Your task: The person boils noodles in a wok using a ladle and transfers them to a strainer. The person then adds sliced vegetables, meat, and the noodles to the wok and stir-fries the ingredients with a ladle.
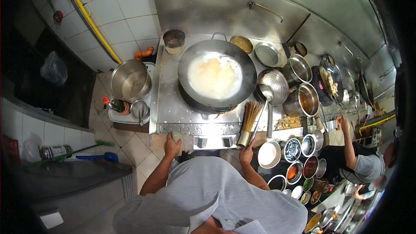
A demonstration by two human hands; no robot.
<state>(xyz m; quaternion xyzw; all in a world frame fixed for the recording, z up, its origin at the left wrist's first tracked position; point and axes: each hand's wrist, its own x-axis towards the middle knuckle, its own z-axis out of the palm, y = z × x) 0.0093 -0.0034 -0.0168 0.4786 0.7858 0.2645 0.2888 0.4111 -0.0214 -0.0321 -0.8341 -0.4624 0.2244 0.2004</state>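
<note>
Wok (249, 73) ahead of both sets of fingers: dark, wide, milky liquid, yellowish centre, white froth. Left hand (172, 146): fingers closed on rag (177, 137). Right hand (246, 153): fingers clamped round ladle (267, 92) handle, beside brush (250, 119).

Both forearms reach forward from bent elbows, bare below the short sleeves, to the front edge of the stovetop (167, 104); the left hand (172, 144) is by that edge's left corner, back upward, its fingers bent in a grip; the right hand (246, 153) is near the right end of the same edge, fingers pointing forward and partly curled, their exact closure unclear; the hands are well apart, the wrists nearly straight.
</note>
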